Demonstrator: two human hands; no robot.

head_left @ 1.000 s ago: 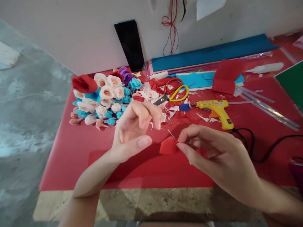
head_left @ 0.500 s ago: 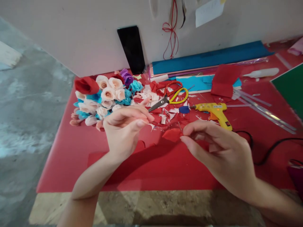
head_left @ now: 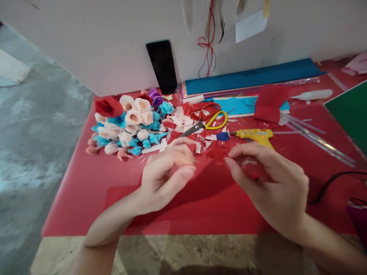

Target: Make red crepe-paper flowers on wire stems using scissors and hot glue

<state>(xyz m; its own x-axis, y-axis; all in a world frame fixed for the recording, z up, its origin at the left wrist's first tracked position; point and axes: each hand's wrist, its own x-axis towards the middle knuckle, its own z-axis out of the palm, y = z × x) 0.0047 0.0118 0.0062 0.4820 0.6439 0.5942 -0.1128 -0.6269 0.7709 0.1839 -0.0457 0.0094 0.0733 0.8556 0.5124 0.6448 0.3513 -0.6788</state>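
The right hand (head_left: 272, 183) pinches a small red paper piece (head_left: 217, 154) between thumb and forefinger, a narrow grip on one edge, with most of the piece sticking out past the fingertips. The piece is held just above the red table (head_left: 86, 198), in front of the glue gun (head_left: 255, 134) and a little to its left. The left hand (head_left: 166, 173) is further left of the gun, fingers curled in and thumb pressed against the forefinger. A bit of red shows between them, but I cannot tell if it holds anything.

The hold on the paper looks slight. If the pinch slackens, the piece would likely drop onto a table of the same colour, beside the paper scraps (head_left: 183, 121) left of the gun, and be hard to pick out again.

The gun lies just behind the right knuckles, nozzle pointing left. An orange spot on its body may be a lamp, so the tip could be hot, and a hand lifted backward might touch it. The scissors (head_left: 205, 121), left of the gun and behind it, lie with their blades toward the left hand. The cable (head_left: 329, 183), right of the gun, curves close to the right forearm, and a sweep of that arm could drag the gun.
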